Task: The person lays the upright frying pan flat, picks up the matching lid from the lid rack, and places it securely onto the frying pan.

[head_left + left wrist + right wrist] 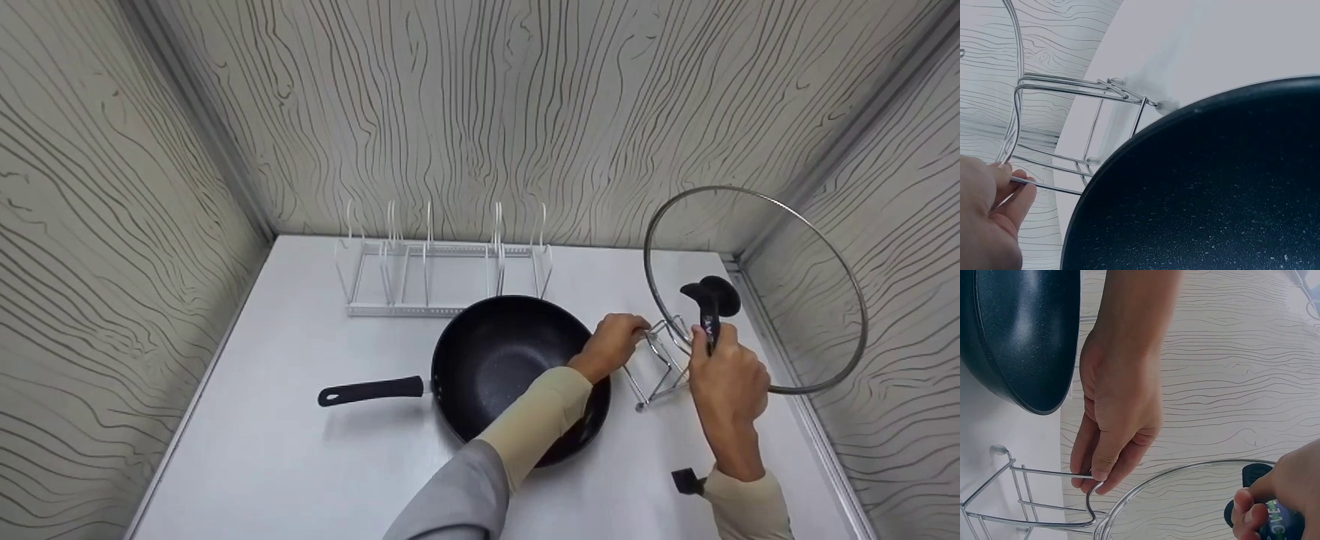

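My right hand point(727, 382) grips the black handle point(709, 315) of a glass lid point(795, 300) with a metal rim, held tilted up on the right. The lid's rim meets the top of a small chrome wire rack point(654, 375); whether it sits in the rack I cannot tell. Reaching across the pan, my left hand point(611, 345) pinches the rack's upper wire between thumb and fingers, as the left wrist view also shows with the hand point(994, 214). Beneath the left forearm lies a black wok point(502, 367), its handle point(371, 391) pointing left.
A white wire rack point(442, 309) with several upright dividers stands along the back wall. Wood-patterned panels point(480, 112) close in the back and both sides of the white table point(262, 450). A small black piece point(685, 481) shows by the right sleeve.
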The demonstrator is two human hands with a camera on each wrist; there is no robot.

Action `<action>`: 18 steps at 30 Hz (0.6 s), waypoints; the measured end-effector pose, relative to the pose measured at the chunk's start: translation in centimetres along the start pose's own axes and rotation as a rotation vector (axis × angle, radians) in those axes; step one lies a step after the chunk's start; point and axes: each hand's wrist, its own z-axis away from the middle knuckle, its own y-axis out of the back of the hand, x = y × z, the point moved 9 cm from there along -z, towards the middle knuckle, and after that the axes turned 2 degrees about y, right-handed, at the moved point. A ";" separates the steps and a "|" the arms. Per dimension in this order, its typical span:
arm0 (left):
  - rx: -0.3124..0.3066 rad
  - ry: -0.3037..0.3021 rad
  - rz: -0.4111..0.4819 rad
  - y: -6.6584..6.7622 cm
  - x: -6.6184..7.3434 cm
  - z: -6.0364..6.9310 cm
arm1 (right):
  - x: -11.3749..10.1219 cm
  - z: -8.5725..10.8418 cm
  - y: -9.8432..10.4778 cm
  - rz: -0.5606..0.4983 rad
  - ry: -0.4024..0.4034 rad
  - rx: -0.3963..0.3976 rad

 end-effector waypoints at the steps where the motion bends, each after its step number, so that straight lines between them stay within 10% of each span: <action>1: -0.001 0.003 0.005 0.0 0.0 0.0 | -0.1 0.0 0.1 -0.005 0.002 0.003; 18: 0.033 -0.086 0.037 1.8 0.0 0.1 | -0.4 -0.2 0.9 -0.002 -0.021 0.035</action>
